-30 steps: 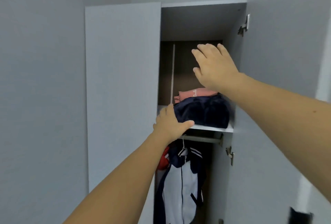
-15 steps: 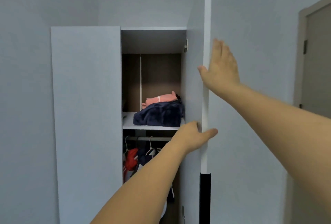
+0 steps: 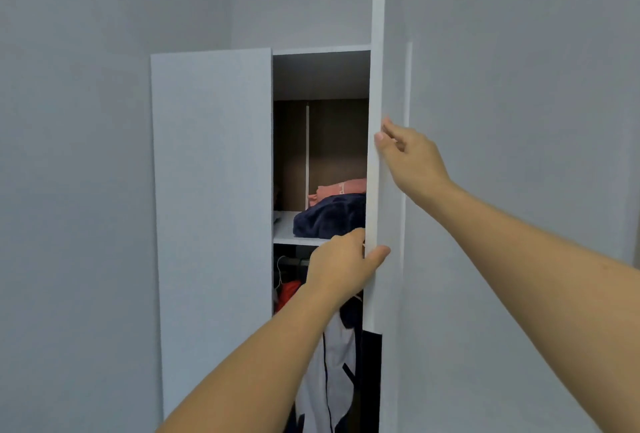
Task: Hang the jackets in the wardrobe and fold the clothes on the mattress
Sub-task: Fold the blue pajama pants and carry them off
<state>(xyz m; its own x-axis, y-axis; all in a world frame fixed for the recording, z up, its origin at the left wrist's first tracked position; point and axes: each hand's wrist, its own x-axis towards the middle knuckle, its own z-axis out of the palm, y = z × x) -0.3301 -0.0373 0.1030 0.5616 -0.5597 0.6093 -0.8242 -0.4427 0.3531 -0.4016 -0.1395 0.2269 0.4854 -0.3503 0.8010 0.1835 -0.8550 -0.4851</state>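
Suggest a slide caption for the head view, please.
Both hands, left and right, grip the wardrobe door's edge; folded clothes sit on the shelf.

One head-worn wide-angle view faces forward, slightly upward, close to the wardrobe; its open interior fills the frame's centre, both forearms entering from the lower edge.

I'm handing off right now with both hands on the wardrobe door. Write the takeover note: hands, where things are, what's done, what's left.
Left hand: grips the edge of the right wardrobe door, thumb round its front.
Right hand: holds the same edge higher up, fingers curled on it.
Shelf: folded navy garment, pink one behind it.
Rail below: white-and-navy jacket and a red garment hanging.
Done: those items stowed.
Left: door is part open; the mattress is out of view, so check for unfolded clothes.
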